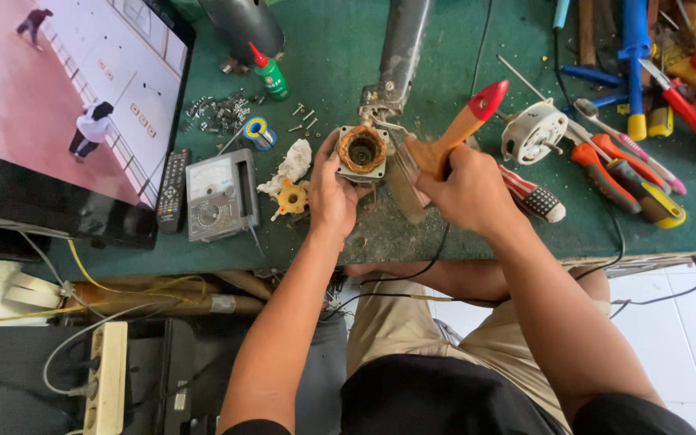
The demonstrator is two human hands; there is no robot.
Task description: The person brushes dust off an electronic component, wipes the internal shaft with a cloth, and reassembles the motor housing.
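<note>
Flat screen at left showing pinkish court, small green red-capped bottle beside it

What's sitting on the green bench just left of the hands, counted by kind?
Remote: 1
Meter: 1
Green bottle: 1
Solder reel: 1
White rag: 1
Yellow gear piece: 1
Total: 6, leaving out the loose screws, too small to count.

Brush bristles hidden behind right hand; screen cut off by edge.
</note>
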